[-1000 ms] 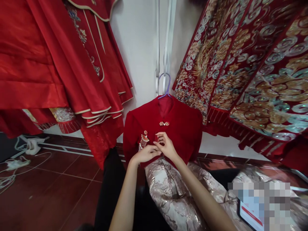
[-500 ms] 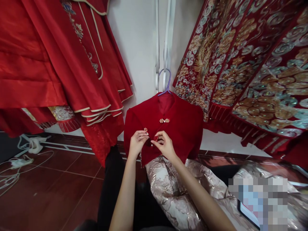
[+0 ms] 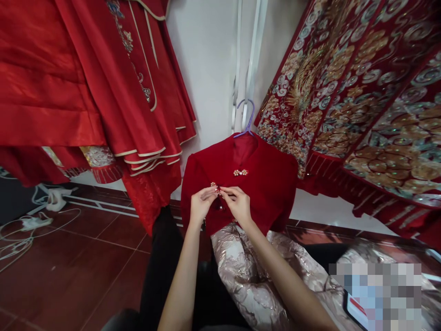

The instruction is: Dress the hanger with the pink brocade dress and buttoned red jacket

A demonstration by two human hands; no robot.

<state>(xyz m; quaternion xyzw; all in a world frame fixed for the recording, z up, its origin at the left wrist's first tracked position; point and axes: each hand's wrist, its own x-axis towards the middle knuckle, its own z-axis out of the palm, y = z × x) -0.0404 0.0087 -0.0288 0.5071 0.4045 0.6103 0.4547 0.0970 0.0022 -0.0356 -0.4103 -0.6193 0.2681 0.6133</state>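
A dark red jacket (image 3: 272, 184) hangs in front of me on a purple hanger (image 3: 248, 122). A gold flower frog button with a pearl (image 3: 240, 173) is fastened just below its collar. Lower down, my left hand (image 3: 203, 202) pinches the jacket's left front edge beside another gold flower frog button (image 3: 213, 184). Close against it, fingertips meeting, my right hand (image 3: 238, 204) pinches the other half of that fastening. The fingers partly hide both halves, and I cannot tell whether they are joined. A pearl (image 3: 221, 208) shows beneath the hands.
Red garments (image 3: 82, 92) hang at left, and a heavily embroidered red skirt (image 3: 344, 105) hangs at right. Silvery patterned fabric (image 3: 237, 262) lies across my lap, with a phone (image 3: 356, 310) on it. White cables (image 3: 20, 239) lie on the tiled floor (image 3: 86, 262) at left.
My right hand has moved in to the left hand, so the fingertips now meet at the frog button. The view has shifted slightly, moving the scene rightward.
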